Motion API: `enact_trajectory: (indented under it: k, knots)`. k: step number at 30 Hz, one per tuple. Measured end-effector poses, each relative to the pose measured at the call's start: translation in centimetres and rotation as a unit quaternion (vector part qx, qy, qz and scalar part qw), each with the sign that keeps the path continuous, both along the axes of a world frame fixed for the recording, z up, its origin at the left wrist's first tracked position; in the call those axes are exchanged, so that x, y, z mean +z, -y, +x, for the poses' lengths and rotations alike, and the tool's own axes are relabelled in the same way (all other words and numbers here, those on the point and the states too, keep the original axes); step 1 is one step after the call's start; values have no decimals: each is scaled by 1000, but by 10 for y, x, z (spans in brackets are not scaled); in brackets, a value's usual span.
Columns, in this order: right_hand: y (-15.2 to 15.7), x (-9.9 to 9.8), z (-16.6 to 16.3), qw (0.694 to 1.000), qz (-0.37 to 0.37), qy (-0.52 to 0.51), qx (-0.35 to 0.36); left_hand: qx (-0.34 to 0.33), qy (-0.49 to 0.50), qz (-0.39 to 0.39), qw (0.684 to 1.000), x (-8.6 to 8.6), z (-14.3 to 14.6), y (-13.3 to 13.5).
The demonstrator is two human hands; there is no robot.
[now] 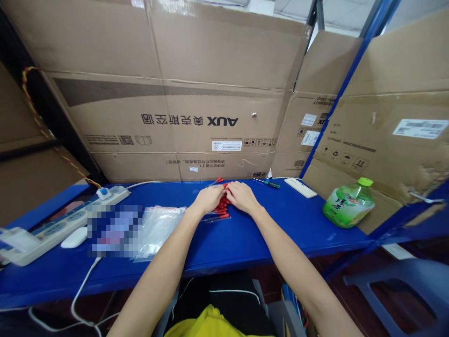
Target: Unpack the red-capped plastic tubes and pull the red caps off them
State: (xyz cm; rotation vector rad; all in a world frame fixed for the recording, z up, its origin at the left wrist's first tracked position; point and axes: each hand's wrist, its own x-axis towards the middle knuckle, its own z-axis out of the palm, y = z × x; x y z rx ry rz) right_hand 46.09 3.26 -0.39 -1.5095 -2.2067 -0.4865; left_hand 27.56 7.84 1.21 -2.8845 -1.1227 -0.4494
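Red pieces (223, 206) — hands (209, 199) (241, 196) close together

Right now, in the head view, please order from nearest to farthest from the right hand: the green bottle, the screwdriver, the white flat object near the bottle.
1. Screwdriver: beyond the right hand, slightly to its right.
2. White flat object: farther right.
3. Green bottle: farthest right.

Table (238, 243): stands before us, cardboard (196, 56) rising behind it
Pieces (223, 206): lie on it, between our left hand (209, 197) and right hand (241, 195)
Bags (159, 229): left of the pieces; we have the power strip (73, 218) farther left
Bottle (349, 204): right of the screwdriver (272, 184), at the table's end
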Motion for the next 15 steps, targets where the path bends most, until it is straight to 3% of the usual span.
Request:
enact_trajectory:
  k: [15]
  knots:
    - [-7,0,1,998,33,43,-41,2,-31,-26,999,16,-4,2]
